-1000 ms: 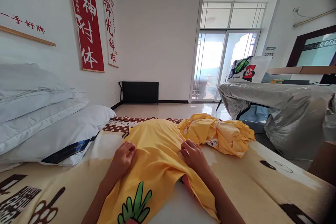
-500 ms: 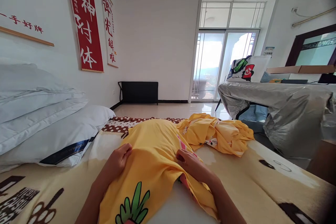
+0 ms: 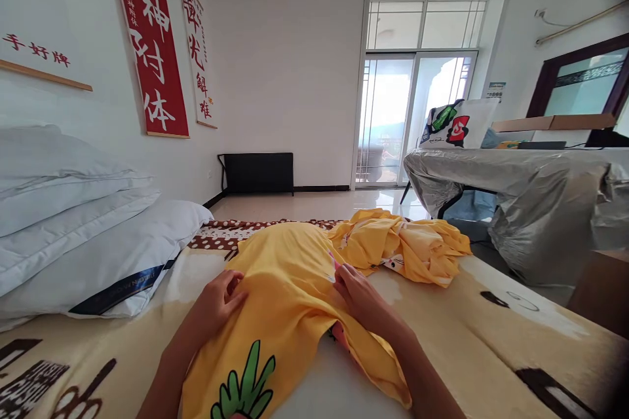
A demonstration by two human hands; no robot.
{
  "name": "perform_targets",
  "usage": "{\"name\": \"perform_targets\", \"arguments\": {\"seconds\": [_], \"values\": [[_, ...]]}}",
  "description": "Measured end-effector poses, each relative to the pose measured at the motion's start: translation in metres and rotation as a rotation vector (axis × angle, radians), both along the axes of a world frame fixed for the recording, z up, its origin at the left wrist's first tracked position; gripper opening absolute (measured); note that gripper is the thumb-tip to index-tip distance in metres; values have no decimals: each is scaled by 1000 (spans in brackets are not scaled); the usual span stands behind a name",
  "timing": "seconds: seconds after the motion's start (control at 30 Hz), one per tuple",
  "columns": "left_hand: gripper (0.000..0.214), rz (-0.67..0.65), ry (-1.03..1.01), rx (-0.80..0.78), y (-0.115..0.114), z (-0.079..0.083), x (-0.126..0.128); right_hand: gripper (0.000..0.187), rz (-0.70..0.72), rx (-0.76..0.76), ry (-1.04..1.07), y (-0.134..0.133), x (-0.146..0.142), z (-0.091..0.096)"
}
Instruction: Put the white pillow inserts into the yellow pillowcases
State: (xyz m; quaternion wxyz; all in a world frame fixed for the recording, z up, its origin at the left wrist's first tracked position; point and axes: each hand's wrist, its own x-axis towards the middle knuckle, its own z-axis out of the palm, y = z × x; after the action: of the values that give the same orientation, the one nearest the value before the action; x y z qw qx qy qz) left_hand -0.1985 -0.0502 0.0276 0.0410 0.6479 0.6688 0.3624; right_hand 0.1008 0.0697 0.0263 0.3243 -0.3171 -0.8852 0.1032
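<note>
A yellow pillowcase (image 3: 280, 275) with a green leaf print lies bulging over a white pillow (image 3: 339, 383), whose bare part shows at the near side. At the case's left edge rests my left hand (image 3: 219, 301), its thumb and fingers apart against the cloth. On the right edge, near a pink patch of print, my right hand (image 3: 356, 291) has its fingers closed on the fabric. Under the right wrist, a loose flap of the case hangs open. Beyond that hand lies a crumpled heap of yellow printed cloth (image 3: 407, 245).
White pillows (image 3: 98, 242) are stacked at the left on a cream patterned blanket (image 3: 472, 334). To the right stands a table under silvery plastic (image 3: 531, 190), bearing a printed bag (image 3: 459, 124) and boxes. A black folded panel (image 3: 258, 173) leans by the far wall.
My left hand has loosened, its thumb now apart from its fingers. My right hand has shifted slightly up along the pillowcase's right edge. The view has turned slightly right.
</note>
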Motion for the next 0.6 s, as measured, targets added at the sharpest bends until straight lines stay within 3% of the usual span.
{"name": "perform_targets", "arguments": {"seconds": [0.1, 0.27, 0.43, 0.6], "values": [[23, -25, 38, 36, 0, 2, 2, 16, 9, 27, 125, 1, -2, -1], [22, 9, -104, 269, 1, -2, 2, 21, -29, -67, 358, 9, -7, -8], [28, 98, -210, 296, 5, -7, 12, 26, -107, -69, 545, 19, -13, -20], [26, 141, -170, 326, 11, -12, 25, 31, -68, -210, 664, 29, -15, -28]]}}
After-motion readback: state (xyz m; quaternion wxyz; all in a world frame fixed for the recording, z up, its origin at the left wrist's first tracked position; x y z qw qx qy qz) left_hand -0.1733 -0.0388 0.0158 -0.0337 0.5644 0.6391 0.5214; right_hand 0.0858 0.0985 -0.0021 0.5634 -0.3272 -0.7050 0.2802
